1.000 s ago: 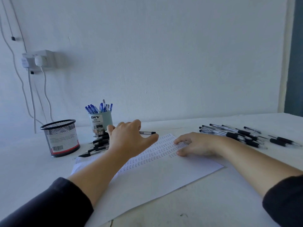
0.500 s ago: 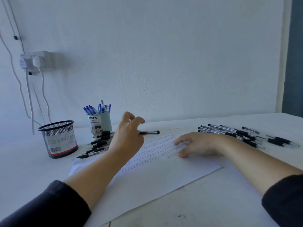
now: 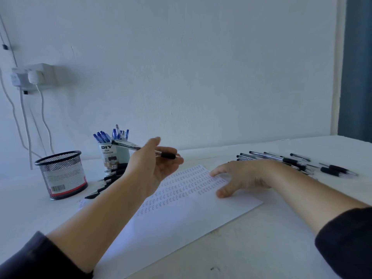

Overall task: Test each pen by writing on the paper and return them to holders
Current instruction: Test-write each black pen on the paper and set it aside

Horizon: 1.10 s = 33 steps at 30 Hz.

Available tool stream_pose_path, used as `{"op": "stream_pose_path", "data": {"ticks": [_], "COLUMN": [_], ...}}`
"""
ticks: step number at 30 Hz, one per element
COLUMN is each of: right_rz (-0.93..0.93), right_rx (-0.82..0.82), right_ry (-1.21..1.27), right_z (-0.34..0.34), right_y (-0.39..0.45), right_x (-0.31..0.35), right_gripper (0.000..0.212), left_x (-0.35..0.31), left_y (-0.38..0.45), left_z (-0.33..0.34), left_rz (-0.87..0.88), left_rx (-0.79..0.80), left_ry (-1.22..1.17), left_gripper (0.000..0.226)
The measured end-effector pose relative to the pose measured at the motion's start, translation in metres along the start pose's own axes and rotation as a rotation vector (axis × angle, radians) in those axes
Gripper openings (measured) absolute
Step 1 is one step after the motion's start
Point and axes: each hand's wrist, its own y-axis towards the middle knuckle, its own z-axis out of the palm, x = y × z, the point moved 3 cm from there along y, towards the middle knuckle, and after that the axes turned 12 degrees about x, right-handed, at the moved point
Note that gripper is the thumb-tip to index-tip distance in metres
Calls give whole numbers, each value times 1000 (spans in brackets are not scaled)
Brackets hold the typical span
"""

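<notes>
White paper (image 3: 181, 214) lies at frame centre, rows of test marks across its upper half. We pinch a black pen (image 3: 141, 148) in our left hand (image 3: 153, 168), raised above the sheet at centre left, tip end pointing right. Our right hand (image 3: 241, 176) rests flat and relaxed on the sheet. Blue pens fill the cup (image 3: 112, 154); a mesh holder (image 3: 62, 175) stands left of it. Loose pens (image 3: 291, 162) lie at right.
</notes>
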Motion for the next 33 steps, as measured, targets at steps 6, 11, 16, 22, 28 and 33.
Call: {"op": "stream_pose_path", "data": {"ticks": [6,11,16,22,28,33], "right_rz": [12,39,38,29,23,16], "right_rx": [-16,-28,-28,-17,-10,11], "right_ry": [3,5,8,7,8,1], "right_z": [0,-1,0,-1,-1,-1], "right_y": [1,-2,-2,-1,0,6], "right_x": [0,0,0,-1,-2,-4], "right_gripper": [81,77,74,73,74,78], "left_x": [21,42,43,42,42,42], "left_y": [-7,-5,-5,-7,-7,-6], "left_z": [19,17,18,13,14,14], "left_rz": [-67,-51,-16,-24,10,19], "left_rx": [61,70,107,95,57,27], "left_ry": [81,302,412,481,598,632], "left_gripper": [11,12,9,15,17,16]}}
